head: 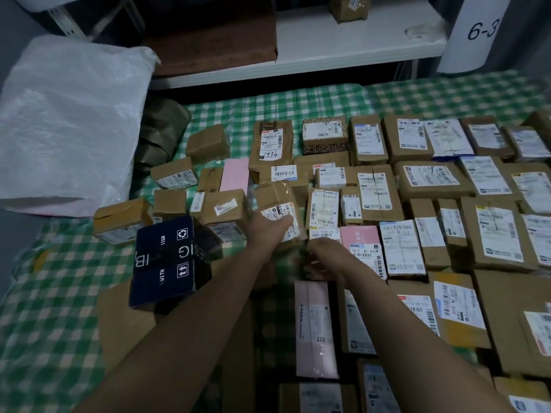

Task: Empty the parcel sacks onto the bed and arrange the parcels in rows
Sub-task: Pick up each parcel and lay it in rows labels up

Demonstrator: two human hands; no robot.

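Over bed [56,308], arms outstretched, L hand [266,231] grips box [272,196], R hand [325,257] blurred

Bare forearms [185,332], bare hands [268,231]

Dim, flat light across the room, nothing bright anywhere. The bed [53,323] fills the foreground, covered in a green-and-white checked sheet. Behind it runs a long white shelf [357,46], with a dark gap beneath. A dark brown board [214,34] sits on its left part. Far right, a white post [477,31] marked "6-3". Top left, a slotted metal upright [64,22] against a grey wall [12,40].
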